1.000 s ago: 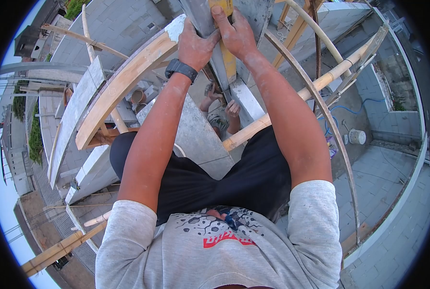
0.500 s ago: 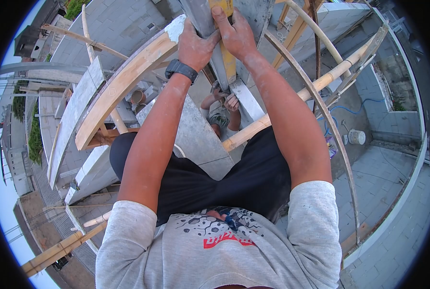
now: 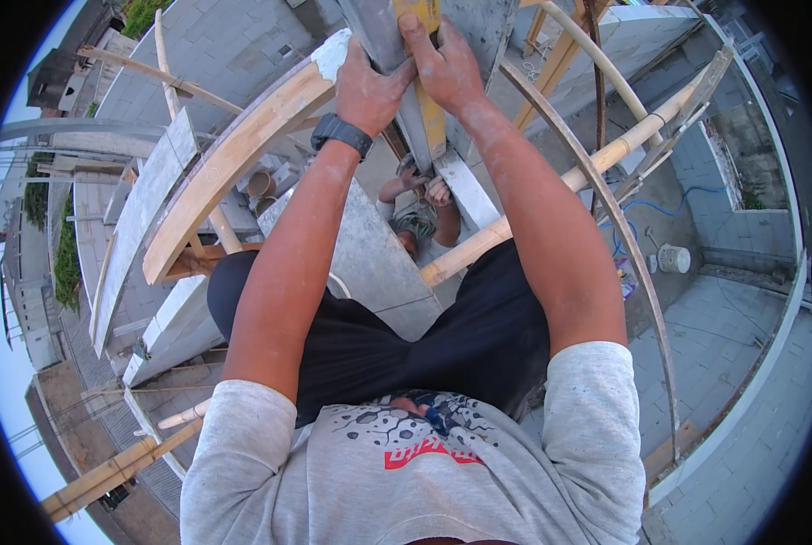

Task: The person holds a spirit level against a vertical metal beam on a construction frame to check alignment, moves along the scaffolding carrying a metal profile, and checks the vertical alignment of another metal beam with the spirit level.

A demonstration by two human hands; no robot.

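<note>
Both my hands are raised at the top middle of the view, side by side on a tall grey beam [image 3: 375, 29]. A long yellow bar that looks like a spirit level [image 3: 431, 123] lies along it. My left hand [image 3: 369, 93], wearing a black watch, is closed around the beam's left side, its fingers hidden behind. My right hand [image 3: 448, 71] grips the yellow level, thumb on its face and fingers out of sight. Below, another person's hands [image 3: 424, 186] touch the lower end near a pale block [image 3: 467, 193].
Curved wooden formwork [image 3: 233, 154] arcs to my left. A bamboo pole [image 3: 551, 202] crosses in front of my legs, beside a thin curved strip [image 3: 637, 263]. Far below are a white bucket [image 3: 673, 259], a blue hose [image 3: 665, 209] and grey block walls [image 3: 733, 336].
My hands keep almost the same place on the beam and the yellow level. Below, the other person's head and arms have shifted slightly.
</note>
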